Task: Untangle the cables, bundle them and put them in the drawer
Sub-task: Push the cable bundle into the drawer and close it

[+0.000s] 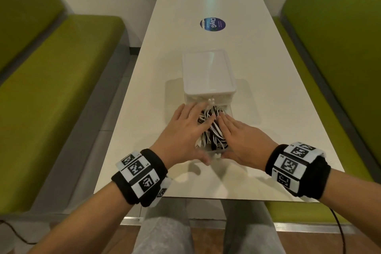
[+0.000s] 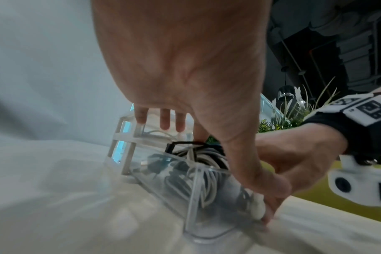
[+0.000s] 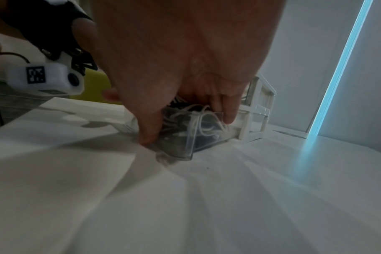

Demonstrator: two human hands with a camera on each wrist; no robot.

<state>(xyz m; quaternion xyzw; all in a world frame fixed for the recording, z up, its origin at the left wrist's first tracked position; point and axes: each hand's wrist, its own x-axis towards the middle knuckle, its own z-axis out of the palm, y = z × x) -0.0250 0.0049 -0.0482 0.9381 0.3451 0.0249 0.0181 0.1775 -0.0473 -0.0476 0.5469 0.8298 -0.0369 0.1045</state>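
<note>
A clear plastic drawer (image 1: 214, 152) stands pulled out of a small white drawer unit (image 1: 208, 74) on the table. It is filled with white and black cables (image 1: 210, 130) in a heap. My left hand (image 1: 183, 130) lies flat on the cables' left side, fingers straight. My right hand (image 1: 245, 138) lies flat on their right side. Both thumbs press against the drawer's front beside its white knob (image 2: 258, 208). Through the clear wall (image 2: 163, 171) the cables (image 2: 198, 154) show, and again under my right hand (image 3: 185, 60) as cables (image 3: 185, 111) in the drawer (image 3: 185, 142).
The long white table (image 1: 206, 6) carries a round blue sticker (image 1: 212, 24) beyond the unit. Green benches (image 1: 51, 88) run along both sides. The table's near edge lies just behind my wrists.
</note>
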